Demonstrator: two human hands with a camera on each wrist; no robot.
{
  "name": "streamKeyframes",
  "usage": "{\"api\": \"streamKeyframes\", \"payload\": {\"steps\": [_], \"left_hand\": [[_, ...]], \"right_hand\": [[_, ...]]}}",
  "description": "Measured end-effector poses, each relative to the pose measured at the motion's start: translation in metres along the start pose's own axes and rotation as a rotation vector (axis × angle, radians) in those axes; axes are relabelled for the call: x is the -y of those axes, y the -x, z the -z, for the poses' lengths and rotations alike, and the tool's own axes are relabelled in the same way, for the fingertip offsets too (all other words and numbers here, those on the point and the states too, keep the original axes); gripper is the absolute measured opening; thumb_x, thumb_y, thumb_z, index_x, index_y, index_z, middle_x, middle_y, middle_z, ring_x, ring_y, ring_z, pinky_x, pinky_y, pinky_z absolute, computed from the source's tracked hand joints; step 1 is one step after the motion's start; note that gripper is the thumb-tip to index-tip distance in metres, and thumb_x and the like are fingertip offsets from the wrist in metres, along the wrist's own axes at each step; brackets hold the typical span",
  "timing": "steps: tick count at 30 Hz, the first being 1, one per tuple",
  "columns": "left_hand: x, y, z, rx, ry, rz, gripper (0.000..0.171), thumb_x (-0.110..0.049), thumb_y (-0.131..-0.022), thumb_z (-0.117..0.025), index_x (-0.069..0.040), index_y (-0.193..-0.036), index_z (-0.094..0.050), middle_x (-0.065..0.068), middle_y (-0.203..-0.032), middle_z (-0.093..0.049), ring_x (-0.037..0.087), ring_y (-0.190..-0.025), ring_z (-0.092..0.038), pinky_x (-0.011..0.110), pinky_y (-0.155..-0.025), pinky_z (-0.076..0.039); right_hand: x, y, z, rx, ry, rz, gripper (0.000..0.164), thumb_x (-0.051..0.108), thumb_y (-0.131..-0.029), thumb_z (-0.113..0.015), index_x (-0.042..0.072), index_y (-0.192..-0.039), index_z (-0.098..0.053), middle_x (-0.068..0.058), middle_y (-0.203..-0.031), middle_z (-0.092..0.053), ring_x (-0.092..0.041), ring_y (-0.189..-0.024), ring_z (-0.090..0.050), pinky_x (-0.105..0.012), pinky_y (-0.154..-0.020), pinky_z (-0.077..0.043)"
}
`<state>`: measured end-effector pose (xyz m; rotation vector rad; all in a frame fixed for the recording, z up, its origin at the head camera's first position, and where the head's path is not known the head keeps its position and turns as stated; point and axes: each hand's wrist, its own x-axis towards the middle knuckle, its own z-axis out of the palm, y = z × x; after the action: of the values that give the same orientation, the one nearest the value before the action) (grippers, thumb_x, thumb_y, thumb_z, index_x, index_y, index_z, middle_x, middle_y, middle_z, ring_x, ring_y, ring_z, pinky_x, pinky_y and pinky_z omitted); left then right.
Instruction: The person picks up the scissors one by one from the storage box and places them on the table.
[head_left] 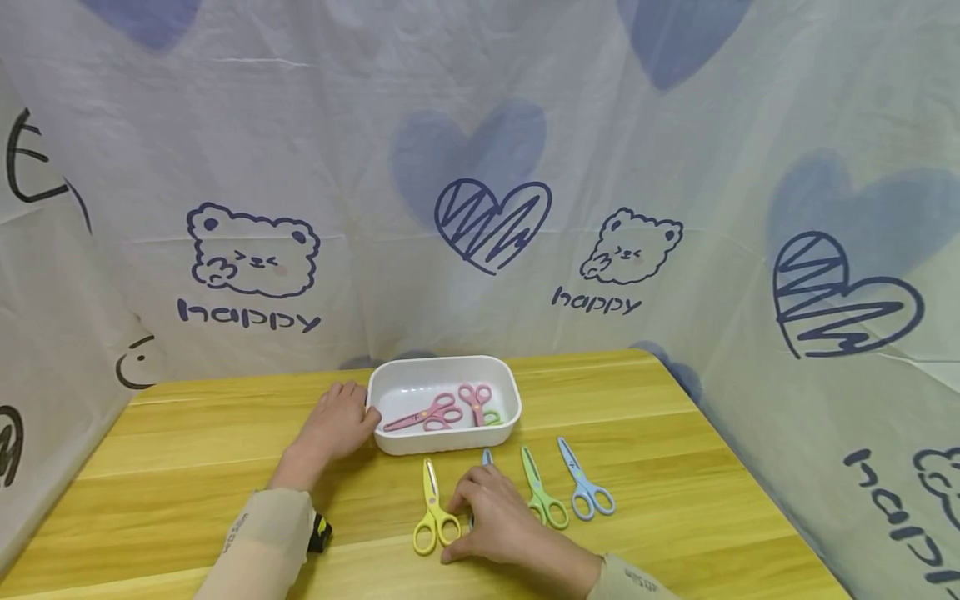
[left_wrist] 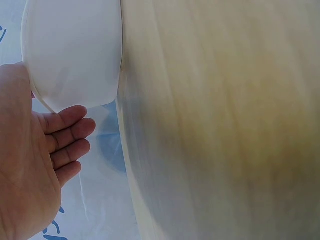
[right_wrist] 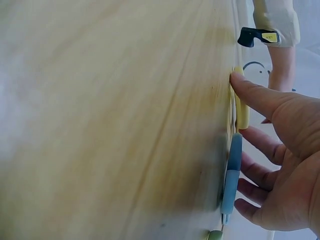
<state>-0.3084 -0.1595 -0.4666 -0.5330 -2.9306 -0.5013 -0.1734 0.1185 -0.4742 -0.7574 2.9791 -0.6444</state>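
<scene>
1. Left hand [head_left: 341, 423]: fingers nearly straight, side by side, touching the smooth, white, round-cornered tray [head_left: 450, 442].
2. Right hand [head_left: 495, 518]: thumb and fingers spread at the yellow scissors' [head_left: 432, 498] looped handle, over blue scissors [head_left: 487, 456].
3. Green scissors [head_left: 537, 490] lie alongside on the wood-grained bench [head_left: 705, 517].
4. Pink scissors [head_left: 417, 418] lie inside the tray.

In front of me, the cloth [head_left: 352, 183] read "happy" in dark blue under the left bear [head_left: 255, 250] and again under the right bear [head_left: 633, 246]. Far to my right, similar lettering slanted down out of view, cut off. My left sleeve [head_left: 258, 542] and right sleeve [head_left: 626, 581] bore small print I couldn't read surely; the yellow label [right_wrist: 269, 37] by my left cuff was also illegible.
</scene>
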Motion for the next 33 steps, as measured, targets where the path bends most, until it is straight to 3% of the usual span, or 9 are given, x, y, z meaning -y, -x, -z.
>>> {"api": "streamKeyframes", "payload": {"steps": [20,33], "left_hand": [[-0.0004,0.0014,-0.0007,-0.005,-0.002,0.002,0.046,-0.025,-0.101,-0.050,0.013,-0.125,-0.057,0.022,-0.115,-0.058,0.036,-0.104,-0.046,0.056,-0.099,-0.041],[-0.0033,0.0026,0.0005,-0.003,-0.001,0.009,0.045,-0.025,-0.101,-0.050,0.013,-0.124,-0.057,0.022,-0.114,-0.058,0.037,-0.104,-0.046,0.056,-0.099,-0.041]], "right_hand": [[-0.0034,0.0027,-0.0002,0.066,-0.054,0.012,0.047,0.049,-0.068,-0.095,0.027,-0.100,-0.069,0.010,-0.120,-0.053,-0.010,-0.111,-0.044,-0.039,-0.108,-0.039],[0.0015,-0.0042,-0.0001,0.069,-0.012,0.019,0.073,0.059,-0.071,-0.089,0.018,-0.126,-0.067,0.004,-0.126,-0.057,-0.014,-0.116,-0.047,-0.039,-0.109,-0.042]]}}
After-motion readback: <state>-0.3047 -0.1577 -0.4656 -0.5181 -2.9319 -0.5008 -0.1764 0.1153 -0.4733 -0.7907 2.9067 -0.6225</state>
